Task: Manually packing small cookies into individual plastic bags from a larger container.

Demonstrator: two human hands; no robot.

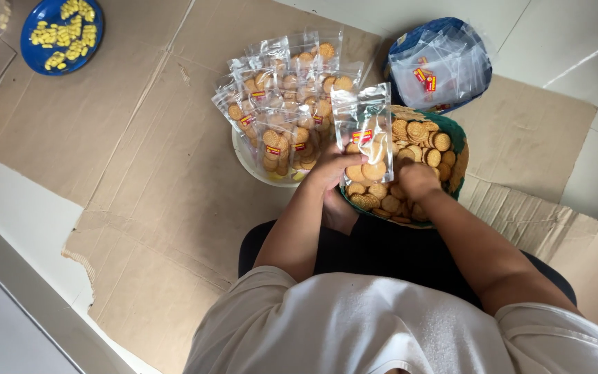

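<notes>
**Filling a clear pouch over the biscuit basket**

My left hand held a clear pouch upright, my fingers clenched around its lower edge, right above the green basket in front of my lap. A few round biscuits already sat in the bottom of the pouch. My right hand lay down among the loose biscuits in the basket, its fingers curled into the pile; I could not tell whether they had closed on any. Just left of the basket, a white bowl carried a heap of filled pouches. Behind the basket stood a blue container of empty pouches. Flattened cardboard covered the floor, and a blue plate of yellow pieces sat well apart at the far left.
</notes>
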